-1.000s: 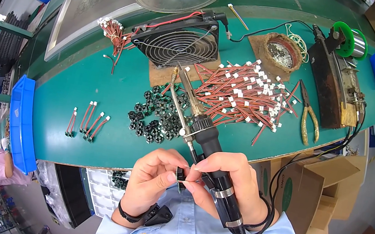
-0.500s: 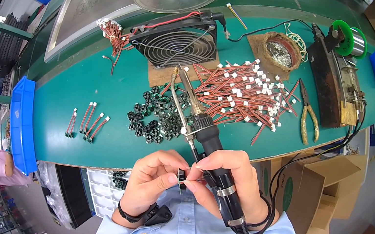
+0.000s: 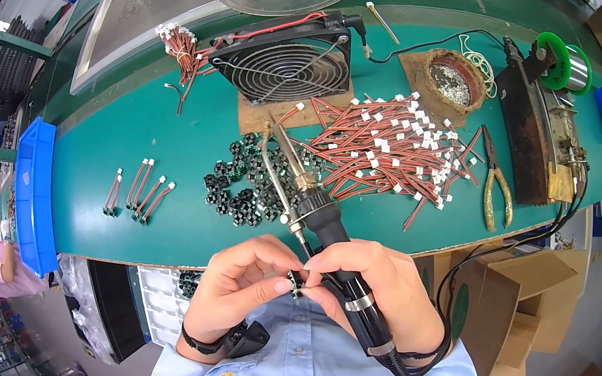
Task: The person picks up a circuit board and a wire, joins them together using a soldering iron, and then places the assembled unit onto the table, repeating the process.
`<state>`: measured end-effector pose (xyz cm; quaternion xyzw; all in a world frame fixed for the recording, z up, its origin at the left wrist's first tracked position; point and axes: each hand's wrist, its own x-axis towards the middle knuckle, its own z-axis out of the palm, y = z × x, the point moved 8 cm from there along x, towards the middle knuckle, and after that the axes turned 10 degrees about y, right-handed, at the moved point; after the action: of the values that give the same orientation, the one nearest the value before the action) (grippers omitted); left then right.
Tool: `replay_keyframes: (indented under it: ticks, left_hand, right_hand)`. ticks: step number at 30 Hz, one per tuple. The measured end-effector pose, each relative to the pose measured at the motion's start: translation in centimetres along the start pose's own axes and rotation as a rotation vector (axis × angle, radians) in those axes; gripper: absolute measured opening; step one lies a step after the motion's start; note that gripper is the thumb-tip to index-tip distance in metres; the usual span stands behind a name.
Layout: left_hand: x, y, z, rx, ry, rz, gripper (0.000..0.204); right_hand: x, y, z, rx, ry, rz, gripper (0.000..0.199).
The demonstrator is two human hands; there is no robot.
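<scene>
My left hand (image 3: 234, 280) pinches a small black part with green and metallic bits (image 3: 296, 284) between thumb and fingertips. Across from it, the thumb and fingertips of my right hand (image 3: 390, 295) meet at the same part, whose edges they partly hide. A black soldering iron (image 3: 325, 222) with a metal side tube lies in the grip of my right hand. Its tip points up and away, over the bench beside a pile of small black parts (image 3: 242, 198). Red-and-black wire leads with white connectors (image 3: 379, 149) are heaped beyond the iron.
Several wired parts (image 3: 145, 194) lie at left, near a blue bin (image 3: 36, 199). A fan (image 3: 285, 66) stands behind the pile. Pliers (image 3: 494, 184), a round solder-scrap dish (image 3: 453, 86), the iron's stand (image 3: 526, 130) and a solder spool (image 3: 568, 67) are at right. Cardboard boxes (image 3: 483, 314) stand below the bench edge.
The small part has turned between my fingertips, showing a different side. Both hands have shifted slightly, and the iron's tip has swung a little left and nearer.
</scene>
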<state>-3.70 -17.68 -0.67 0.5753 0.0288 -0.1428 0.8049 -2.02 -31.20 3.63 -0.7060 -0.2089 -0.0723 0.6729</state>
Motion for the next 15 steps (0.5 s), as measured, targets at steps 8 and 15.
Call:
replay_keyframes:
  ticks: [8, 15]
  left_hand:
    - [-0.27, 0.62, 0.36, 0.14, 0.067, 0.119, 0.017]
    - [-0.25, 0.64, 0.1, 0.106, 0.049, 0.05, 0.015]
  right_hand:
    - [-0.21, 0.42, -0.39, -0.116, 0.054, 0.002, 0.038]
    - [-0.07, -0.5, -0.54, -0.124, 0.087, -0.093, 0.039]
